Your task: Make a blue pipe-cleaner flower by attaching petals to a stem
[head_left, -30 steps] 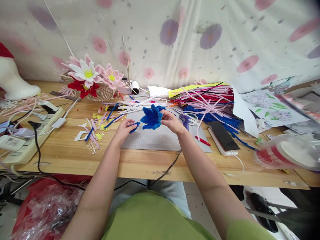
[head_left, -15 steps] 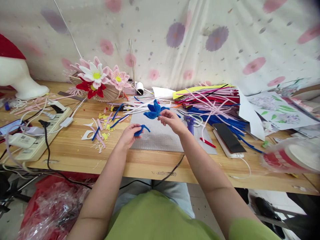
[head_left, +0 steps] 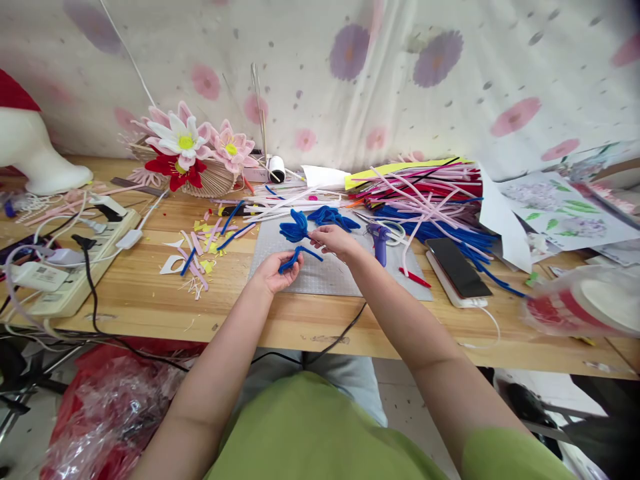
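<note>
Between the thumb and fingers of my right hand [head_left: 333,241] is the base of a blue pipe-cleaner flower [head_left: 295,227], its petals pointing left. My left hand [head_left: 281,270], closer to the table's front edge, pinches a bent blue pipe cleaner [head_left: 301,253] whose free end sticks out to the right, just below the flower. The two blue pieces are close, apparently apart. Behind my right hand, more blue pipe-cleaner shapes [head_left: 334,217] lie on the grey cutting mat [head_left: 320,285]. A purple glue gun [head_left: 380,244] and scissors [head_left: 399,233] lie right of them.
A bundle of coloured pipe cleaners [head_left: 425,190] lies at the back right. A phone [head_left: 459,267] and a bagged cup [head_left: 585,307] are on the right. Left are scraps [head_left: 200,257], a power strip [head_left: 85,270] and a fan with pipe-cleaner flowers [head_left: 185,142].
My right hand has lowered the flower and brought it slightly left. My left hand has moved right with the bent pipe cleaner, so both pieces are closer together. The view has shifted slightly.
</note>
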`<action>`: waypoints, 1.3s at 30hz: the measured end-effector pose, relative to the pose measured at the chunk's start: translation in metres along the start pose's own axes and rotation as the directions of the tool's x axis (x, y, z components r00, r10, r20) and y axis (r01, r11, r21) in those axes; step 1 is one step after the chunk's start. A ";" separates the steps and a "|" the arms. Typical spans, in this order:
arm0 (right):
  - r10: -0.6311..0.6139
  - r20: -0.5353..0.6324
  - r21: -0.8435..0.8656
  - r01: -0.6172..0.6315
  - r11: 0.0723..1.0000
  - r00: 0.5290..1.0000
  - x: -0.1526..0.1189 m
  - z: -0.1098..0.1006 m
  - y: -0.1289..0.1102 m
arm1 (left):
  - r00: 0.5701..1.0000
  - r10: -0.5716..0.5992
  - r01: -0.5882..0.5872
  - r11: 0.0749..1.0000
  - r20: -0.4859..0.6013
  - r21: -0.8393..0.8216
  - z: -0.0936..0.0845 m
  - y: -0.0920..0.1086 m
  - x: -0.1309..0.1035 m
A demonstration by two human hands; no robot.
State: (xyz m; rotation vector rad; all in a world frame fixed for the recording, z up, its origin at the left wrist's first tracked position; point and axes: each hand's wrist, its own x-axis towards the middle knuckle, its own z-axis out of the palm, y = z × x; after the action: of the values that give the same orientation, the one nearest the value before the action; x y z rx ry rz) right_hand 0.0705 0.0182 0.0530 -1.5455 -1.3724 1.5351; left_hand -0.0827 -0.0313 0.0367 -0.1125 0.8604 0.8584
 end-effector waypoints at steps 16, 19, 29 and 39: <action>-0.100 0.069 -0.039 0.103 0.994 0.993 0.008 0.001 0.013 | 0.999 -0.040 0.041 0.999 0.037 -0.027 0.001 0.001 0.010; -0.119 0.087 -0.041 0.123 0.992 0.989 0.006 0.001 0.013 | 0.998 -0.050 0.051 0.997 0.028 -0.055 0.000 0.002 0.012; -0.120 0.163 -0.001 0.122 0.993 0.979 -0.002 0.002 0.009 | 1.000 -0.011 0.011 0.997 -0.004 -0.083 0.004 -0.001 0.008; -0.032 0.138 0.152 0.010 0.988 0.990 0.008 0.001 0.017 | 0.975 0.165 -0.163 0.986 0.146 -0.027 -0.004 -0.005 0.007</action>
State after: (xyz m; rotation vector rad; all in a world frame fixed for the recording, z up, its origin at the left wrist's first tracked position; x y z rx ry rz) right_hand 0.0727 0.0195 0.0341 -1.3500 -1.3091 1.7203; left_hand -0.0794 -0.0316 0.0281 0.0099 0.7307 1.0151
